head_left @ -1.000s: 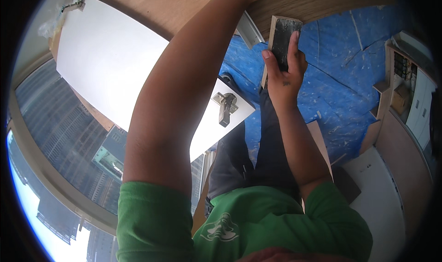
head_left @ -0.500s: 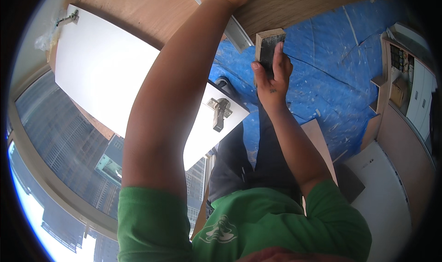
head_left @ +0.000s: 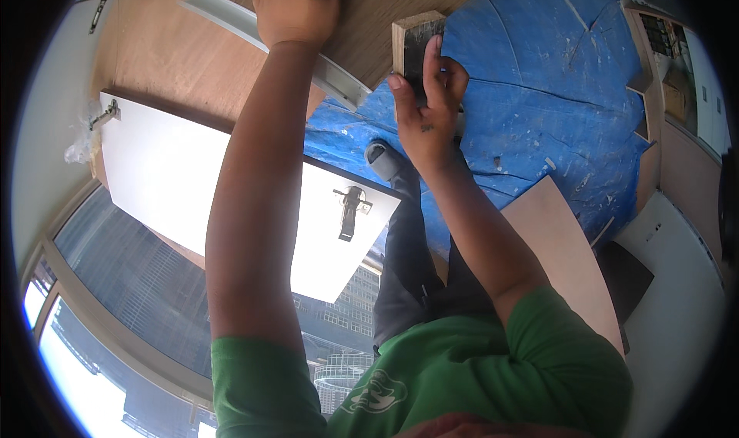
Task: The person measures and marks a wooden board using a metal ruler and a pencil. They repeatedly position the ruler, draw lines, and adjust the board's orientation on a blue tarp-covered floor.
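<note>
My right hand (head_left: 431, 111) grips a short wooden block (head_left: 419, 49) with a dark, scuffed face and pale raw edges. Its thumb lies along one side and a finger is stretched over the face. Up at the top, my left hand (head_left: 296, 11) rests on a brown wood-grain panel (head_left: 369, 15), beside the pale metal profile (head_left: 339, 80) along the panel's edge. Its fingers look laid out flat, their tips partly cut off by the picture's upper edge. The block is close to the panel's right side; I cannot tell if they touch.
Left of me lies a white cabinet door (head_left: 177, 172) with metal hinges (head_left: 352, 207). Blue sheeting (head_left: 523, 91) covers the floor, with my sandalled foot (head_left: 382, 161) on it. A light board (head_left: 554, 245) leans at right. Windows (head_left: 131, 261) are at lower left.
The view has shifted, bringing more of the panel and my left hand into sight. My right hand, still holding the block, appears higher and further left.
</note>
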### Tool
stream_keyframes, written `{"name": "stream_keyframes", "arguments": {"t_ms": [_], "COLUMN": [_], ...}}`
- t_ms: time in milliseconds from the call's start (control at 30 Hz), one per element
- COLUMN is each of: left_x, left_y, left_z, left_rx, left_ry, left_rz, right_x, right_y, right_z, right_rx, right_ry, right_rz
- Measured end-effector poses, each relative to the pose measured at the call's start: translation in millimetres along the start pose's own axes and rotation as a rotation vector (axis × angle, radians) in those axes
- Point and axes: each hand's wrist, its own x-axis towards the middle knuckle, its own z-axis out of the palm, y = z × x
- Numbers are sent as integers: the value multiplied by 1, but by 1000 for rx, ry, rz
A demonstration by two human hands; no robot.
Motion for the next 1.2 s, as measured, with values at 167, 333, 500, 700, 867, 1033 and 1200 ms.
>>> {"name": "stream_keyframes", "arguments": {"t_ms": [167,333,500,700,867,1033,1200], "left_x": [1,4,2,5,4,4,2], "left_y": [2,-9,-17,-9,-10,-13,-10], "left_z": [3,12,19,18,13,13,13], "left_rx": [-19,-32,-56,-46,-52,-64,-63], "left_ry": [10,18,13,-12,-26,-10,-25], "left_rz": [35,83,82,21,19,39,14], "right_x": [25,-28,85,46,9,93,14], "right_y": [0,-1,42,24,5,26,-8], "right_z": [-7,-11,-23,-24,-33,-43,-47], "right_rx": [32,-64,-37,-118,-95,-99,49], "right_ry": [52,-79,196,93,-89,-25,-270], "right_rz": [78,-39,-7,-27,-73,-14,45]}}
